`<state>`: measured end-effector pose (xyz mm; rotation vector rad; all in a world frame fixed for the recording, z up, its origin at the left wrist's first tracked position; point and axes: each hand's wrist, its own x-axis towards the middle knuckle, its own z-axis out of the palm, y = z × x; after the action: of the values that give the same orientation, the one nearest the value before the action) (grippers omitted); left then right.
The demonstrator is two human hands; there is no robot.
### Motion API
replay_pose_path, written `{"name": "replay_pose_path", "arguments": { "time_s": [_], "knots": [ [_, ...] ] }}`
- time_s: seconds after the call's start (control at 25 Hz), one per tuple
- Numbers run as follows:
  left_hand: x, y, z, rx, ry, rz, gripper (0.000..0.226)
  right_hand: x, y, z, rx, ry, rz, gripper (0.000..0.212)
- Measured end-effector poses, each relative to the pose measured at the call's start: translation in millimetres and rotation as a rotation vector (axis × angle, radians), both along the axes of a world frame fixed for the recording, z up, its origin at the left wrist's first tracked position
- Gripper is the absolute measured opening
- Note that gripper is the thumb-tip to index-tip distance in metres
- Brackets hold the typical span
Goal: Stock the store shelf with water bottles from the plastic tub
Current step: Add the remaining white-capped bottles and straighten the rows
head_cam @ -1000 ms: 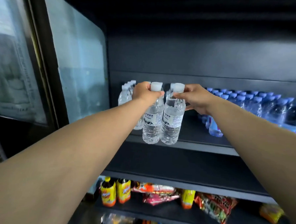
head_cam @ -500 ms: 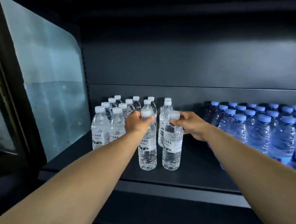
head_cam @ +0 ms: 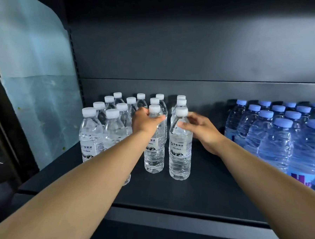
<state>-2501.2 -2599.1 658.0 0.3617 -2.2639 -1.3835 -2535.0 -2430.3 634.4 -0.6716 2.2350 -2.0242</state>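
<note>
Two bottles stand upright on the shelf (head_cam: 194, 192). Left hand (head_cam: 145, 121) grips the left bottle (head_cam: 154, 155) at its neck; right hand (head_cam: 201, 130) pinches the right bottle (head_cam: 180, 149) at its shoulder.

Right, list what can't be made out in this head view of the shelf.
- Plastic tub: out of frame.
- Blue-capped bottles: the row runs past the right edge, so the count is unknown.
- Bottle under the left hand: the hand hides its neck.
- Label text on the bottle the right hand touches: too small.
- White-capped rear rows: bodies hidden by front bottles.
</note>
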Motion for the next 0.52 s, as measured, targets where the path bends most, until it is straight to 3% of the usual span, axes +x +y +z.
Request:
{"name": "replay_pose_path", "arguments": {
  "time_s": [0.12, 0.32, 0.52],
  "knots": [
    [2.9, 3.3, 4.9, -0.103, -0.087, -0.057, 0.069, -4.5, 5.4, -8.5, 0.118, 0.073, -0.151, 0.078],
    [5.0, 1.8, 9.0, -0.173, -0.153, -0.034, 0.073, -14.2, 5.9, 0.1, 0.278, 0.047, -0.059, 0.077],
    [1.5, 5.4, 2.4, -0.204, -0.089, 0.042, 0.067, -24.9, 0.0, -7.3, 0.21, 0.006, -0.041, 0.102]
  ]
}}
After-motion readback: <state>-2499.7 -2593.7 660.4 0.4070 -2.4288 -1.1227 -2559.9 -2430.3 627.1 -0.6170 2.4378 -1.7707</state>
